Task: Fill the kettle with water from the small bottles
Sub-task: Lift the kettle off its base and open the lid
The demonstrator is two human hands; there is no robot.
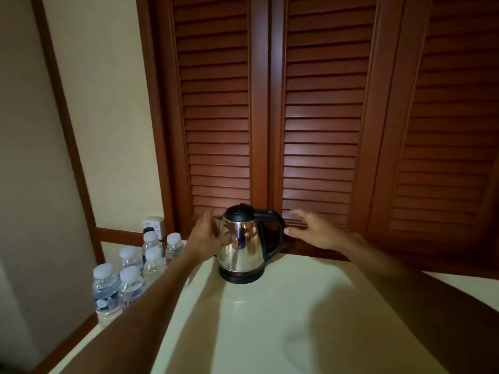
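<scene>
Capped small water bottles [129, 268] are standing untouched at the surface's [270, 319] left edge; left hand [205, 236], grip spread, is touching the closed steel kettle [243, 244]; right hand [310, 228] is hovering empty beside its handle; filling seems unstarted

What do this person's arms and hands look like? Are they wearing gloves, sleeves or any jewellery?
Both arms are bare as far as the picture shows, with no sleeves in view. The left hand and right hand are bare too: no gloves. No ring, watch or bracelet can be made out, though the picture is dim.
</scene>
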